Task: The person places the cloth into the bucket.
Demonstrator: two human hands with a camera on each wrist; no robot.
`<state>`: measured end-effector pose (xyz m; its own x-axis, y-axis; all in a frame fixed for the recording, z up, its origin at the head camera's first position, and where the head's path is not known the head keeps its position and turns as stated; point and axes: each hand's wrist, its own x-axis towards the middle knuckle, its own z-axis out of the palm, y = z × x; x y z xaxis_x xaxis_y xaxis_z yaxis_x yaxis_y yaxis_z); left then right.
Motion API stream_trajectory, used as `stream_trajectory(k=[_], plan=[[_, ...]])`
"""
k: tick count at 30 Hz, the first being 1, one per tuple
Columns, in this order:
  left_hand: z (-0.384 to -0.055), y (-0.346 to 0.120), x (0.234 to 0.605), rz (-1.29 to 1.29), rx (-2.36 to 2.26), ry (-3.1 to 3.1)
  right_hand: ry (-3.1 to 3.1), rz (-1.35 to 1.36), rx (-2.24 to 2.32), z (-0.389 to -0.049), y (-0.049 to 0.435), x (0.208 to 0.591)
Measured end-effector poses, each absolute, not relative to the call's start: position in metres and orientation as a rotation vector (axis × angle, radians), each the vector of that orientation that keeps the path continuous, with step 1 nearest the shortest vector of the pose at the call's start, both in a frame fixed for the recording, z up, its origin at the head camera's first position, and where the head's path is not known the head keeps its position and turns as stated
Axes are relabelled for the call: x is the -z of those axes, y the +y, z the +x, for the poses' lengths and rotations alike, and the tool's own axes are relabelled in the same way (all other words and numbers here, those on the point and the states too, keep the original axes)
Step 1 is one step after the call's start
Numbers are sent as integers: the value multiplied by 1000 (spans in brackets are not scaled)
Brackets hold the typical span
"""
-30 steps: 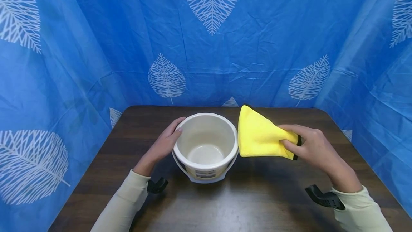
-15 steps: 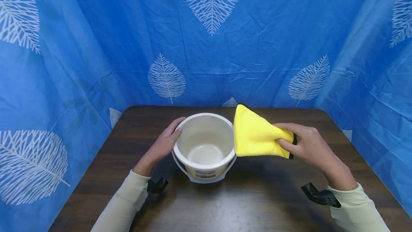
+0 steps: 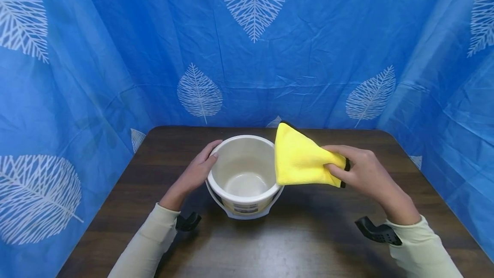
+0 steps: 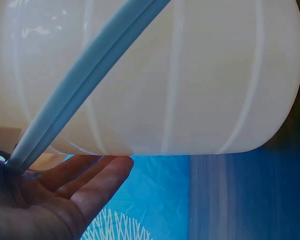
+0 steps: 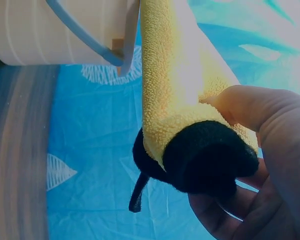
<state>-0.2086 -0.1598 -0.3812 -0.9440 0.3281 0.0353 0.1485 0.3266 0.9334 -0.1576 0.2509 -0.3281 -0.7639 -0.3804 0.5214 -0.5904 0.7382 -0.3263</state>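
Observation:
A white plastic bucket [image 3: 245,198] stands upright on the dark wooden table, its blue-grey handle [image 4: 85,82] hanging down along the outside. My left hand [image 3: 194,170] holds the bucket's left rim, with the thumb at the rim and the fingers along the outer wall. Folded into a flat pad, a yellow cloth [image 3: 302,158] with black edging is pinched at its right end by my right hand [image 3: 364,175]. The cloth is raised, and its left edge overlaps the bucket's right rim in the head view. A small black loop [image 5: 136,192] dangles from the cloth.
The table [image 3: 270,248] has rounded far corners. Blue curtains [image 3: 308,55] with white leaf prints close off the back and both sides. Black wrist straps [image 3: 380,231] sit at the cuffs of the pale sleeves [image 3: 422,248].
My right hand has moved left and slightly up with the yellow cloth, from beside the bucket to overlapping its right rim. The left hand and the bucket have stayed in place.

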Motion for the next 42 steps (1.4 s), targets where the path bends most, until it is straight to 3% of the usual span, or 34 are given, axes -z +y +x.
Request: stream_trajectory(k=[42], plan=[[-212, -159, 382, 432, -1659, 2453, -2522, 868, -622, -173, 213, 317]])
